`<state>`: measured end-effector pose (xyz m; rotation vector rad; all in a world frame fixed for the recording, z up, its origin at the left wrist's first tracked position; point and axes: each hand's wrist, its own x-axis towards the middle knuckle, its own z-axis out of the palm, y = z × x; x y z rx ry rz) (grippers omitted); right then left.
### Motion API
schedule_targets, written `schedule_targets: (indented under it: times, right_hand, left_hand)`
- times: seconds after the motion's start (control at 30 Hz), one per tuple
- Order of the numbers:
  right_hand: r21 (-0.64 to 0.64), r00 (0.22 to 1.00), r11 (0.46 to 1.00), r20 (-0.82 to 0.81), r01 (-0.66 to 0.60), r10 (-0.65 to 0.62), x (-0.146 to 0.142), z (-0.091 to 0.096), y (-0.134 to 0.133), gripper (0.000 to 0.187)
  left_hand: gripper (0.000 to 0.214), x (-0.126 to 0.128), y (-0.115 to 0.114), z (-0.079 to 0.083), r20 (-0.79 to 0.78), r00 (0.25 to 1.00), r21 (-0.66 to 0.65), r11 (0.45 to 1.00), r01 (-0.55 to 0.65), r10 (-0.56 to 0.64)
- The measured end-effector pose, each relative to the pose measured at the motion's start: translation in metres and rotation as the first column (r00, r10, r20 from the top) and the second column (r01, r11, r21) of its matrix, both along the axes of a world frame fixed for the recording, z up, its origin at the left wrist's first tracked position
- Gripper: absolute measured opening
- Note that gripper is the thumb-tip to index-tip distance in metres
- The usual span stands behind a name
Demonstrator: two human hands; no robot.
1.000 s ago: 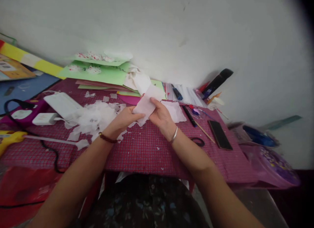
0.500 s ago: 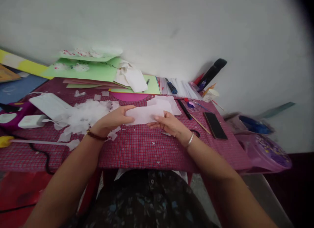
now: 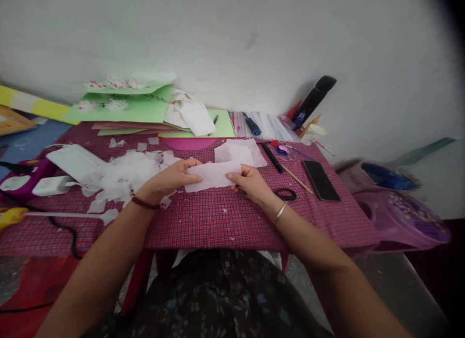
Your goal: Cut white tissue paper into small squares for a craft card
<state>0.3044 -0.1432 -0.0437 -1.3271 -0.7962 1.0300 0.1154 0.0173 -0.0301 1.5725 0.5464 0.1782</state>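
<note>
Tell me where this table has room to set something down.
Barest: tablecloth between phone, right forearm and the cloth's right edge. Before the held paper, only small scraps lie. Crowded: left, with paper heap and power strip; back, with green sheets.

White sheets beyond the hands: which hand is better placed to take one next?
Probably the right hand: the white sheets lie just beyond it, while the left hand is nearer the scrap pile. Both hold one paper piece, so the right must let go first.
</note>
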Motion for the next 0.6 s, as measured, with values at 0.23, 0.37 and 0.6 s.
schedule_targets:
  times: [0.23,0.37,0.6]
  right_hand:
    - [0.082,0.995,0.992,-0.01,0.1,-0.099,0.0048,-0.0028,0.0015,0.027]
    - [0.117,0.995,0.988,-0.015,0.102,-0.101,0.0045,-0.0007,0.0003,0.029]
    - [0.146,0.997,0.986,-0.03,0.077,-0.074,0.003,0.0023,-0.0012,0.024]
  left_hand:
    - [0.026,0.0048,-0.0037,0.0033,0.233,0.926,-0.201,0.947,-0.251,0.295]
    - [0.021,0.0049,-0.0033,0.0041,0.271,0.914,-0.183,0.949,-0.258,0.301]
    - [0.022,0.0028,-0.0049,0.0041,0.245,0.935,-0.193,0.958,-0.211,0.255]
